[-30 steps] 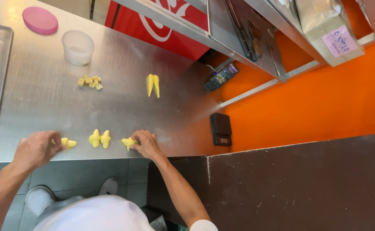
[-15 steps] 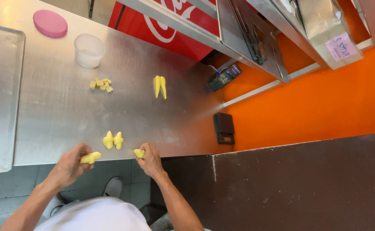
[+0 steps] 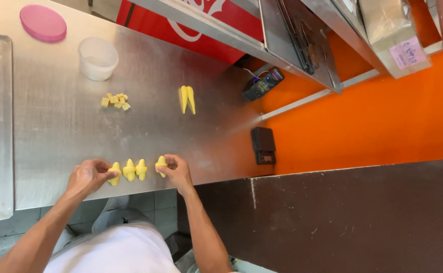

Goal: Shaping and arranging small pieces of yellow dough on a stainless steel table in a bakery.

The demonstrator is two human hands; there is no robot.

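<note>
Left hand (image 3: 87, 176) and right hand (image 3: 176, 171) are each pinching a yellow piece (image 3: 114, 173), flanking two set pieces (image 3: 134, 170) near the counter (image 3: 55, 136) edge; cubes (image 3: 115, 100) and wedge pair (image 3: 187, 98) are lying untouched farther off.

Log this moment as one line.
left hand: holds yellow piece | right hand: holds yellow piece | between: two yellow pieces | steel counter

A steel counter (image 3: 55, 131) carries everything. A pink round lid (image 3: 43, 23) is set at eleven o'clock, a clear plastic tub (image 3: 97, 58) just beside it. Small yellow cubes (image 3: 115, 100) are scattered near centre, a yellow wedge pair (image 3: 187, 98) at two o'clock, and four yellow pieces (image 3: 134, 170) are lined at six o'clock.
</note>
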